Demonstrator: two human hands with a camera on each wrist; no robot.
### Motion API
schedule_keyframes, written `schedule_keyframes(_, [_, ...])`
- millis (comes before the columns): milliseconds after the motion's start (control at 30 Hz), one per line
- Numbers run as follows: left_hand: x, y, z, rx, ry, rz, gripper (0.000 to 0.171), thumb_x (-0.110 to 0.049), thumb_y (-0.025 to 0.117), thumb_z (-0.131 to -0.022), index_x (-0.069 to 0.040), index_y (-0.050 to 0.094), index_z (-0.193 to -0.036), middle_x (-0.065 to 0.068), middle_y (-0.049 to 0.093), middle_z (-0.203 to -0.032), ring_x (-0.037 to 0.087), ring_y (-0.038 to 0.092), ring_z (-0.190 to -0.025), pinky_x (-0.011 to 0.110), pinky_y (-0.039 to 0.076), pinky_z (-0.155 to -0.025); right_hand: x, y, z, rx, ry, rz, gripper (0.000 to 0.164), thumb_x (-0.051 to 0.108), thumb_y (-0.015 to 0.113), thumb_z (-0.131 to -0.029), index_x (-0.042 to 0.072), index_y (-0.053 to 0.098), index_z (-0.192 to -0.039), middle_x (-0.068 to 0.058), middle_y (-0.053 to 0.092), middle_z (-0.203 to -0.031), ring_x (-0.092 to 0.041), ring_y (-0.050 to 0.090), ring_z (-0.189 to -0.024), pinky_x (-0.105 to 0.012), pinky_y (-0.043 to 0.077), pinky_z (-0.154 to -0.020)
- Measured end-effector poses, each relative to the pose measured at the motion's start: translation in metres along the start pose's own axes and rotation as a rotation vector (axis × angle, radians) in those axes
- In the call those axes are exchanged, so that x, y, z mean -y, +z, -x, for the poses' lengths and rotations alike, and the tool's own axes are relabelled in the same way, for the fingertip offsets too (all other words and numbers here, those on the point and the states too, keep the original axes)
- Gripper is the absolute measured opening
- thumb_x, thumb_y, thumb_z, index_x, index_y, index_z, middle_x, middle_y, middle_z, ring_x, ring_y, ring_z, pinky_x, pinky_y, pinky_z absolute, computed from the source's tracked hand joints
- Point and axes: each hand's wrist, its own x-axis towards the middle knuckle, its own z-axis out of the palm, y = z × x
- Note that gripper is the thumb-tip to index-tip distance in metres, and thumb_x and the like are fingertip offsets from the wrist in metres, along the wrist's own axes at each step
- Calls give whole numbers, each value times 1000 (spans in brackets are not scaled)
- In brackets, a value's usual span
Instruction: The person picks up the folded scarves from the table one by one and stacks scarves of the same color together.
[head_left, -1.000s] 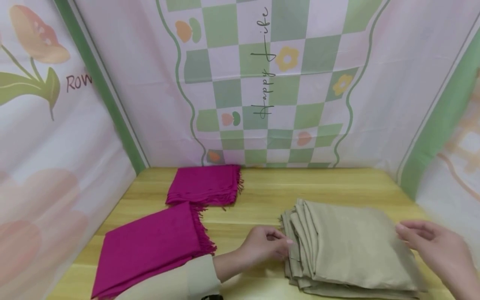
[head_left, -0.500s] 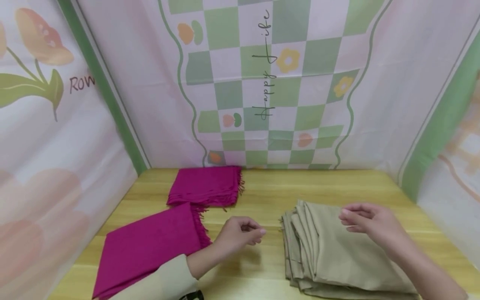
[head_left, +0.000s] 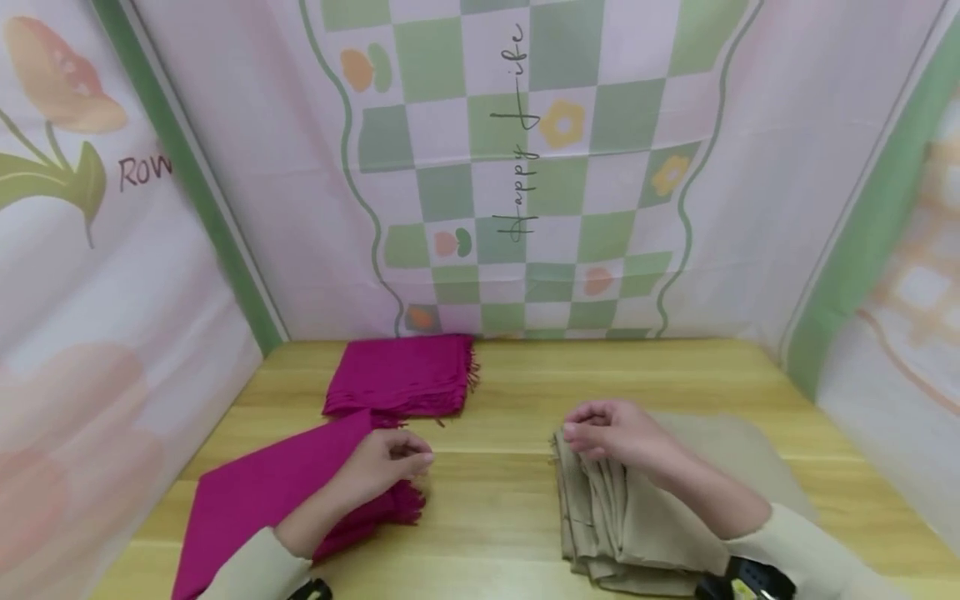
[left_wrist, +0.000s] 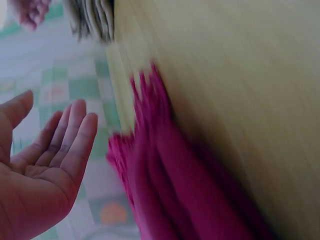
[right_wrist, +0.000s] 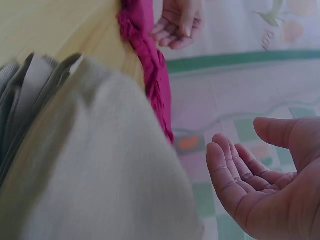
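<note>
My left hand (head_left: 378, 467) hovers above the fringed edge of the nearer folded magenta shawl (head_left: 262, 492), its fingers relaxed and holding nothing. In the left wrist view a gap shows between that hand (left_wrist: 50, 165) and the shawl's fringe (left_wrist: 150, 95). Over the left side of the folded beige cloth (head_left: 720, 450) hangs my right hand (head_left: 626, 433), its fingers loosely bent around nothing. The right wrist view has this hand (right_wrist: 265, 185) apart from the beige cloth (right_wrist: 105, 165). The right forearm hides part of that cloth.
A second folded magenta shawl (head_left: 401, 375) lies at the back left of the wooden table (head_left: 495, 500), its fringe towards the right. Printed curtains (head_left: 502, 167) stand along the back and both sides.
My left hand has drawn left, from the beige cloth's edge to over the nearer magenta shawl. The right hand has come left from the beige cloth's right side. The cloths lie as before.
</note>
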Motion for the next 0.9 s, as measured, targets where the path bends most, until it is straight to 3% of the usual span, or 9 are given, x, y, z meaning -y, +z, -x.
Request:
schedule_keyframes(233, [15,-41,17,-121,-59,-58,32,-20,68,-93,8,65,-109,14,69,-92,26,67,-86,33,57,-73,11,36,-20,85,-28,-26,35,16,65,-95,-10,57,-117,-13,66,-99,-31,65,-95,-42,55,-80])
schedule_keyframes(500, [34,-80,42,-305,-184,-252,27,-22,69,-92,2,68,-105,6,69,-85,19,66,-79,30,56,-67,25,70,-45,131,-53,-17,34,17,65,-95,-8,58,-117,-11,65,-99,-30,64,-97,-39,55,-81])
schedule_keyframes(733, [53,-118,73,-406,-291,-377,37,-31,68,-93,5,68,-103,5,70,-82,17,65,-74,27,53,-61,31,101,-66,186,-42,-29,31,16,66,-94,-6,60,-115,-13,66,-102,-27,65,-95,-41,55,-82])
schedule_keyframes(900, [55,-144,92,-458,-325,-423,40,-29,65,-94,10,66,-103,9,70,-82,16,65,-71,25,52,-60,37,120,-76,207,-31,-53,30,17,67,-93,-4,61,-114,-13,66,-104,-27,65,-96,-40,56,-80])
